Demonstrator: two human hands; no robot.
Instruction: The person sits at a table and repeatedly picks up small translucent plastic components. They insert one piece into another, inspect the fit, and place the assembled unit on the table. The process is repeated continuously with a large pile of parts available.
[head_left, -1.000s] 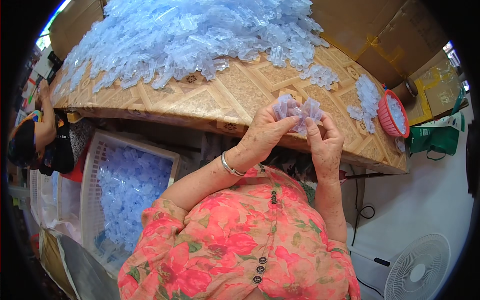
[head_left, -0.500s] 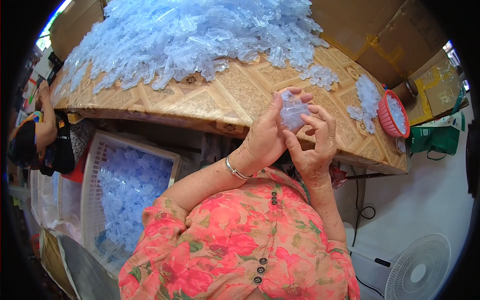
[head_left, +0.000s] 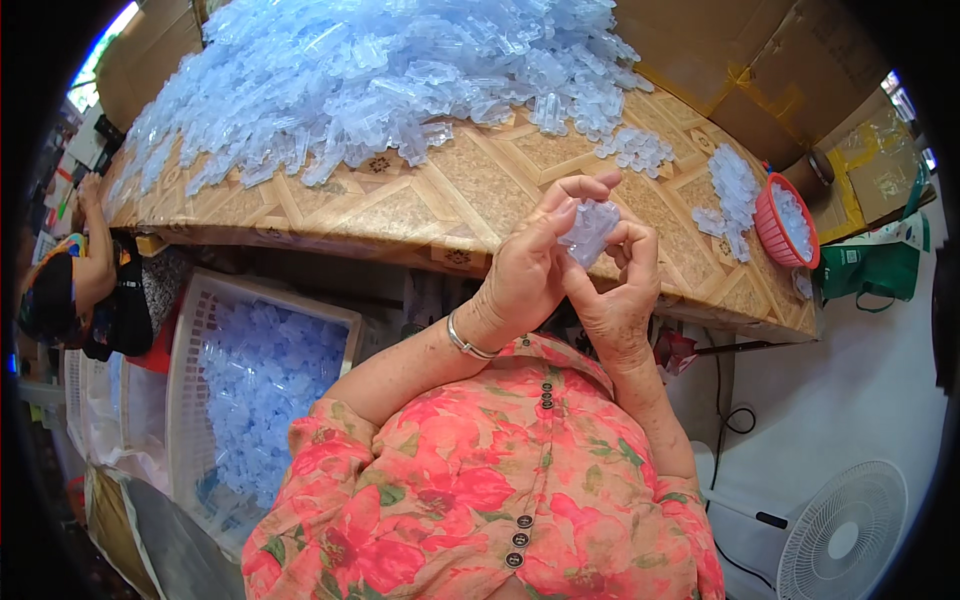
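Several small clear plastic pieces [head_left: 589, 232], bluish and held as a little cluster, sit between my hands above the table's near edge. My left hand [head_left: 528, 262] is closed around them from the left, its thumb along their near side. From the right, my right hand [head_left: 617, 300] has its thumb and bent fingers pressed on the same pieces. Their exact shape is partly hidden by the fingers. Beyond the hands, a small group of rounded clear pieces [head_left: 637, 150] lies on the patterned tabletop [head_left: 480, 180].
A big heap of clear plastic pieces [head_left: 390, 90] covers the table's far left. At right are a smaller pile [head_left: 735, 188] and a red basket [head_left: 768, 228]. A white crate [head_left: 185, 370] of pieces stands below left; a fan [head_left: 845, 535] lower right. Another person's arm [head_left: 97, 240] shows far left.
My fingers have closed in more tightly on the plastic pieces, and the cluster has turned. My right hand has shifted slightly left, nearer to my left hand.
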